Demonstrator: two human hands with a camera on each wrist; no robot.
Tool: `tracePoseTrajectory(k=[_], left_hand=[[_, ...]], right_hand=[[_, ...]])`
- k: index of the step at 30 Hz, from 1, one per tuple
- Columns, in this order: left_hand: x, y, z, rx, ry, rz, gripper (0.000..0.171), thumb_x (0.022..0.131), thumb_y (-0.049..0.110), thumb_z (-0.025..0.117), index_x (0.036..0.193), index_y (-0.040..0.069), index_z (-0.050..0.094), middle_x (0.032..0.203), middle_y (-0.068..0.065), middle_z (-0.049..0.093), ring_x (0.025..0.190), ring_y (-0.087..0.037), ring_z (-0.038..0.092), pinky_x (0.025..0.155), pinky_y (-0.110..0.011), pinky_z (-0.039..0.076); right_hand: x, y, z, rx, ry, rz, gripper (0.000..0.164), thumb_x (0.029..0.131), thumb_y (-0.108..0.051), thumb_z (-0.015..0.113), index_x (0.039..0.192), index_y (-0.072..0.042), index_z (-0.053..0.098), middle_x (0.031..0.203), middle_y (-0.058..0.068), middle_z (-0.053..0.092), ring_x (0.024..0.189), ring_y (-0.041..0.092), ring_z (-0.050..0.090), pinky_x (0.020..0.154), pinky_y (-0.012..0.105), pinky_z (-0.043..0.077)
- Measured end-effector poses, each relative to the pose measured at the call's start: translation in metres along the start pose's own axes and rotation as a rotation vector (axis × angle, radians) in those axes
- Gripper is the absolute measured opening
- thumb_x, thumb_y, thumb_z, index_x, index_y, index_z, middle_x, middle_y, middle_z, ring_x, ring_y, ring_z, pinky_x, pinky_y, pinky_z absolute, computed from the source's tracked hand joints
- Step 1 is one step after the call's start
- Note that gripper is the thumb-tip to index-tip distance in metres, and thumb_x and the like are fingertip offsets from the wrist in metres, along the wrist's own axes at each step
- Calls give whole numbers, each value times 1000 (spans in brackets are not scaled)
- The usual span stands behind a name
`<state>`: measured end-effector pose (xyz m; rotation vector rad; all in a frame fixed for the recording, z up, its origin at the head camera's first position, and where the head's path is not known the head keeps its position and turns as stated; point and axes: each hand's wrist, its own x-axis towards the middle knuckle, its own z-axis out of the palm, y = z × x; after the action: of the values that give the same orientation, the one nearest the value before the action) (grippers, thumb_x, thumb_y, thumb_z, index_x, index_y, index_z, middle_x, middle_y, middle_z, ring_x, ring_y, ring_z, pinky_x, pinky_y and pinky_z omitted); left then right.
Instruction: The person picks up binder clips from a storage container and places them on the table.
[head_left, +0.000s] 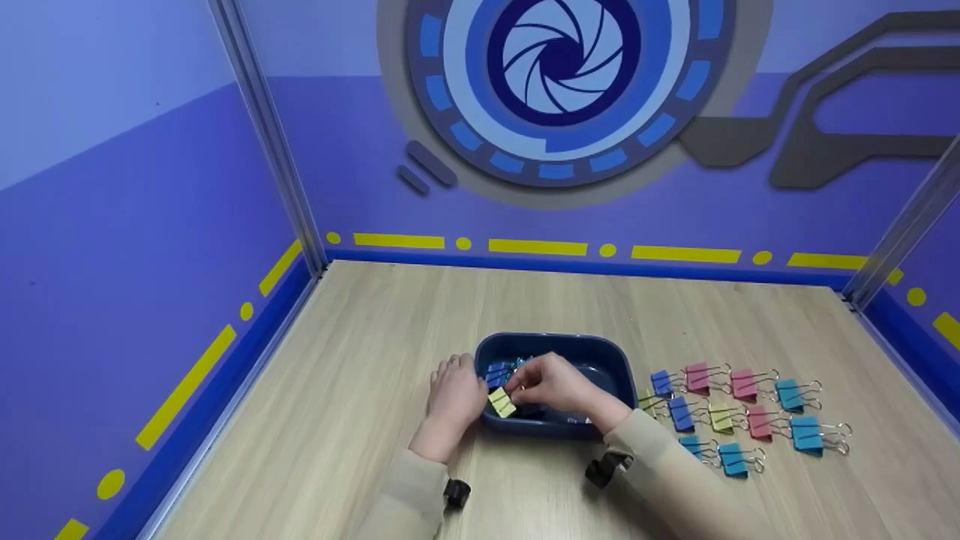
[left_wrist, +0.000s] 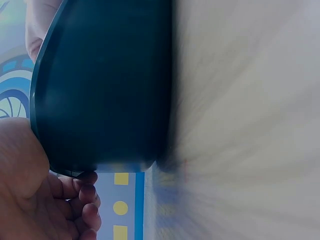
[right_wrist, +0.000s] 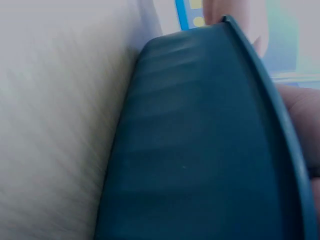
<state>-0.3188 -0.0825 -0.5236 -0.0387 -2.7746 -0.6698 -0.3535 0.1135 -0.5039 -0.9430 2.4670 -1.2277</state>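
A dark blue plastic bin stands on the table with its near wall toward me. My left hand is at the bin's left end, holding the rim; in the left wrist view its fingers curl past the bin's far corner. My right hand reaches in over the near rim. Its thumb and fingertips pinch a yellow binder clip by the wire handle end, inside the left part of the bin. Blue binder clips lie behind it in the bin. The wrist views mostly show the bin's outer walls.
Right of the bin, binder clips lie in rough rows: pink, blue, yellow and teal ones. My right sleeve passes close to the nearest teal clips. Printed panels wall the wooden table.
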Motion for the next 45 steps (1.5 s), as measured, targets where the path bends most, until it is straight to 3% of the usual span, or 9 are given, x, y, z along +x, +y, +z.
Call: tracePoseTrajectory(k=[5, 11, 20, 29, 37, 42, 45], left_hand=[[0, 0, 1, 5, 7, -2, 24, 88, 13, 68, 106, -2, 64, 100, -17, 66, 97, -36, 60, 81, -46, 44], [1, 0, 2, -10, -17, -21, 27, 89, 14, 66, 110, -3, 63, 102, -17, 65, 99, -36, 59, 83, -46, 43], [2, 1, 2, -18, -53, -53, 30, 92, 15, 65, 117, -3, 62, 109, -17, 65, 104, -35, 58, 88, -47, 43], [0, 0, 2, 11, -14, -19, 28, 91, 15, 67, 112, -3, 63, 105, -17, 66, 101, -35, 60, 85, -47, 45], [0, 1, 0, -5, -37, -37, 30, 92, 15, 65, 115, -3, 63, 107, -17, 66, 103, -35, 59, 86, -47, 45], [1, 1, 1, -7, -45, -35, 31, 92, 15, 65, 117, -4, 63, 109, -18, 66, 103, -35, 59, 87, -47, 45], [1, 0, 1, -6, -45, -36, 31, 92, 16, 65, 117, -4, 63, 109, -18, 66, 103, -35, 59, 86, -47, 44]], right_hand=[[-8, -1, -7, 50, 57, -4, 12, 88, -12, 78, 99, -8, 80, 94, 9, 79, 77, 1, 67, 69, 19, 54], [-24, -7, -20, 81, 142, 14, 13, 89, -16, 79, 101, -10, 80, 93, 6, 78, 75, 3, 66, 67, 20, 54], [-54, -18, -45, 121, 257, 41, 21, 88, -14, 79, 105, -3, 78, 95, 14, 75, 75, 5, 63, 67, 19, 53], [-98, -25, -76, 53, 385, 203, 25, 87, -21, 81, 107, -6, 78, 105, 11, 77, 82, 9, 67, 71, 21, 55], [-144, -13, -104, 55, 469, 317, 32, 90, -23, 79, 114, -2, 75, 107, 12, 77, 84, 5, 70, 74, 21, 57], [-175, -1, -119, 19, 514, 402, 40, 89, -32, 80, 118, -5, 74, 109, 4, 77, 85, 1, 69, 73, 22, 56], [-194, 7, -126, -3, 532, 442, 44, 89, -36, 79, 121, -6, 74, 108, -8, 75, 84, 0, 66, 69, 23, 55]])
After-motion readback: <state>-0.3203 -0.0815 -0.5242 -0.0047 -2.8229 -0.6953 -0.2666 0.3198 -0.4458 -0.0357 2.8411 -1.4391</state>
